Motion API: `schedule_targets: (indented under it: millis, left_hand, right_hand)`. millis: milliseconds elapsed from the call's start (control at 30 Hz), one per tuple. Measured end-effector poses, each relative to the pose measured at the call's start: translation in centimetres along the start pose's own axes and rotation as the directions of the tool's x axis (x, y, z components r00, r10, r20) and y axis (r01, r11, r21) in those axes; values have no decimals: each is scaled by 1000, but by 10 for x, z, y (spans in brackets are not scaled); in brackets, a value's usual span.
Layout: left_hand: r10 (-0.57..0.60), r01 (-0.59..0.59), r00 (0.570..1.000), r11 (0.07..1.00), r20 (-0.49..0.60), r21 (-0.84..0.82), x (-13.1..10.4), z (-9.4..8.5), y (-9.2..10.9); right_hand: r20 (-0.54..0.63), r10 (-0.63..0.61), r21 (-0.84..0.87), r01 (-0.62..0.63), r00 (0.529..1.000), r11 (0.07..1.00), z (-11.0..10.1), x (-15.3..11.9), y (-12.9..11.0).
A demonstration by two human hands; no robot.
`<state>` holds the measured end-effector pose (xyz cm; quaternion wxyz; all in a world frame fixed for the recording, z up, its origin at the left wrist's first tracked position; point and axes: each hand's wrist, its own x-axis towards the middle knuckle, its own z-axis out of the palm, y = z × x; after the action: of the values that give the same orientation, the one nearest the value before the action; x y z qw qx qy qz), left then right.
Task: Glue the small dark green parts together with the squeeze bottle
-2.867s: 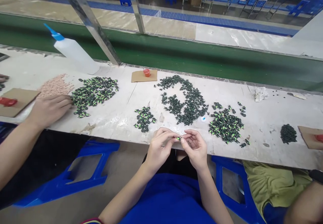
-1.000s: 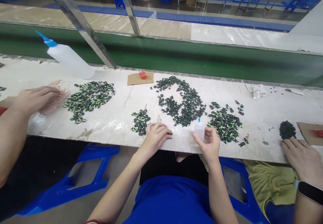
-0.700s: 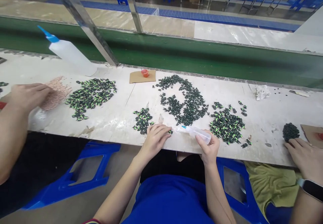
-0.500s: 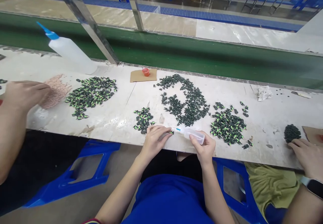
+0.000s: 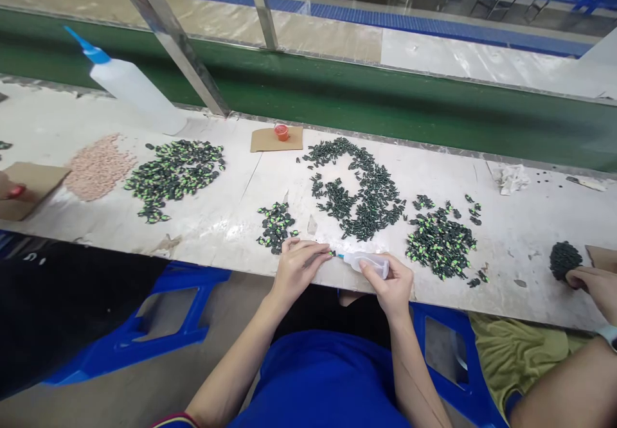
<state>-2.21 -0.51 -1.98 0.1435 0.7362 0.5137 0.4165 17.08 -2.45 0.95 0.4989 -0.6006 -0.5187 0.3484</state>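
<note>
My left hand pinches a small dark piece with a green mark at its fingertips, over the table's front edge. In my right hand is a small clear squeeze bottle, lying nearly level, its blue tip pointing left close to the piece. A small pile of dark-and-green pieces lies just left of and behind my left hand. Behind both hands spreads a pile of small dark green pieces. Right of my right hand is a larger pile of dark-and-green pieces.
A cardboard piece bears a red cup. Further left are another dark-and-green pile, pink pieces and a large white bottle. A co-worker's hand is by a dark pile at right.
The squeeze bottle's tip now shows beside the held piece. The left co-worker's hand has moved off the pink pieces toward the left edge, over cardboard. The right co-worker's hand has shifted right.
</note>
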Motion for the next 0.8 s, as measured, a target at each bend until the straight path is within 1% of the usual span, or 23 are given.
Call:
schedule_targets:
  millis: [200,400,600,800]
  left_hand:
    - [-15,15,1000,1000,-4,-15,-1,0,0]
    - [-10,10,1000,1000,-16,-13,0,1,1]
    - [-4,4,1000,1000,-11,-6,1,0,2]
    - [4,-5,1000,1000,-31,-4,0,1,2]
  right_hand:
    - [4,-10,-16,10,1000,1000,1,0,1]
    - [-30,31,6,-31,999,1000,1,-1,0]
    - [-20,19,-7,-19,1000,1000,1,0,1]
    - [4,18,-20,-18,1000,1000,1,2,3]
